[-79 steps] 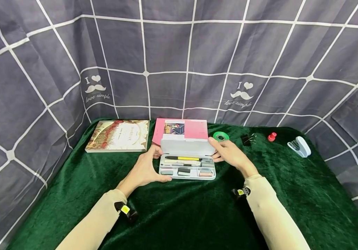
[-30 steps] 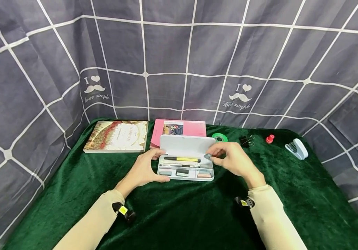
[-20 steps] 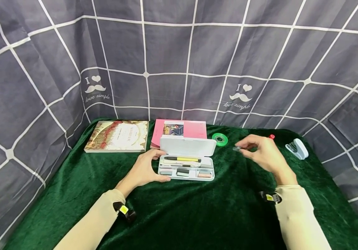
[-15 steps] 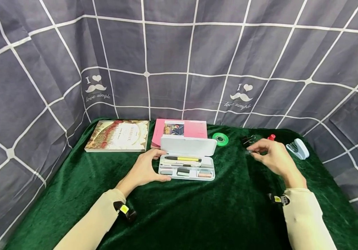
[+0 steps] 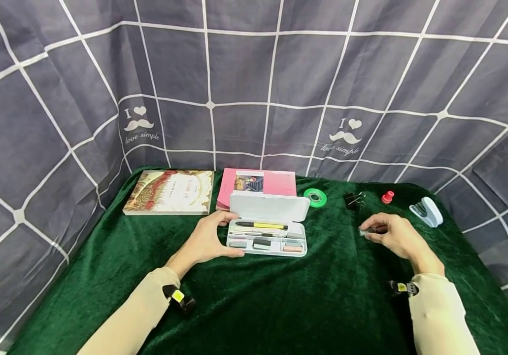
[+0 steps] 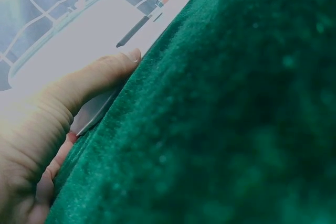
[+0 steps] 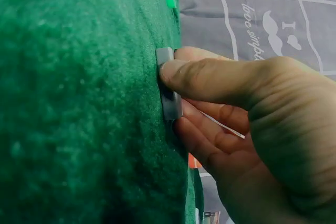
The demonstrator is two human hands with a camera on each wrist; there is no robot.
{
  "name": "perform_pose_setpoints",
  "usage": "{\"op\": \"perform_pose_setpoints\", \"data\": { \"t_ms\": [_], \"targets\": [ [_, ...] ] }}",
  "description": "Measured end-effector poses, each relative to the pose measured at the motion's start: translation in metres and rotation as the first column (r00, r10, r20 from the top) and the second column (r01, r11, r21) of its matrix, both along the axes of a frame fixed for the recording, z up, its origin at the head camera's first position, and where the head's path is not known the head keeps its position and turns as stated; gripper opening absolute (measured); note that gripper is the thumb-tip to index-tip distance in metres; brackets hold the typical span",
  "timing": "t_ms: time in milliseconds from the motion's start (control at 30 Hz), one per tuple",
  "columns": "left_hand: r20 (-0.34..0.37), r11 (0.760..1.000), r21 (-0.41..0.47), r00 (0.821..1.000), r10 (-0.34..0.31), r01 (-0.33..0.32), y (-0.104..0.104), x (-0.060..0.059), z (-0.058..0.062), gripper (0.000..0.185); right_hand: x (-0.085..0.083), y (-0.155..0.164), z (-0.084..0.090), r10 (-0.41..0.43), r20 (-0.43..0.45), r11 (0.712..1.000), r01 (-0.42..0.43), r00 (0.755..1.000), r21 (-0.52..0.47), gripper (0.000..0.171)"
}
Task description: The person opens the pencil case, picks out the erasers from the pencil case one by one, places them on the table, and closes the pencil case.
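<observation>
My left hand (image 5: 209, 237) grips the left end of a white pencil case (image 5: 276, 252), thumb at its front edge and fingers behind. The lid (image 5: 269, 207) stands raised at the back. Inside lie a yellow and black pen (image 5: 260, 226), more slim writing tools and small blocks in the front compartments. To the right, my right hand (image 5: 397, 236) pinches a small grey block (image 7: 169, 85) between thumb and fingers, low over the green cloth. In the right wrist view the thumb covers part of that block. The left wrist view shows the left thumb (image 6: 105, 74) along the case's edge.
Behind the case lie a pink book (image 5: 280, 182) and, to its left, a patterned book (image 5: 169, 193). A green tape roll (image 5: 320, 198), black binder clip (image 5: 352, 200), small red object (image 5: 387, 197) and white stapler (image 5: 431, 213) line the back right. A grey checked curtain surrounds the table.
My right hand has taken the grey block out of the pencil case and carried it right, then down and nearer, in front of the binder clip. The left hand keeps its grip.
</observation>
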State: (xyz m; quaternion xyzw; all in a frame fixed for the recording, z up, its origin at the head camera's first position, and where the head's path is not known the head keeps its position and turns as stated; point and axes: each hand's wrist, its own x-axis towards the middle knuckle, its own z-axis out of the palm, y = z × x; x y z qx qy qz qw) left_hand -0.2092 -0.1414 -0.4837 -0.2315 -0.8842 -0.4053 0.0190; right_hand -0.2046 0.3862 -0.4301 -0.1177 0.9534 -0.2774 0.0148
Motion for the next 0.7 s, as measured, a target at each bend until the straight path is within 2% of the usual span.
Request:
{"op": "perform_pose_setpoints", "data": {
  "t_ms": [167,433,600,700],
  "targets": [
    [0.01,1.0,-0.001,1.0,0.0,0.0,-0.001,-0.001,-0.001,0.094,0.0,0.0,0.001,0.0,-0.002,1.0,0.0,1.0,-0.008,0.028],
    [-0.009,1.0,0.014,1.0,-0.005,0.005,0.0,-0.001,0.001,0.09,0.0,-0.001,0.004,0.007,-0.026,0.999,-0.006,1.0,0.032,0.029],
    [-0.019,1.0,0.014,1.0,-0.014,0.014,0.001,0.0,0.001,0.088,0.003,-0.02,0.025,-0.005,-0.133,1.0,0.005,0.991,0.004,0.038],
    [-0.023,1.0,0.009,1.0,-0.008,0.008,0.0,0.0,0.0,0.088,0.002,-0.047,0.037,0.049,-0.203,0.995,-0.066,0.978,-0.079,0.033]
  ]
}}
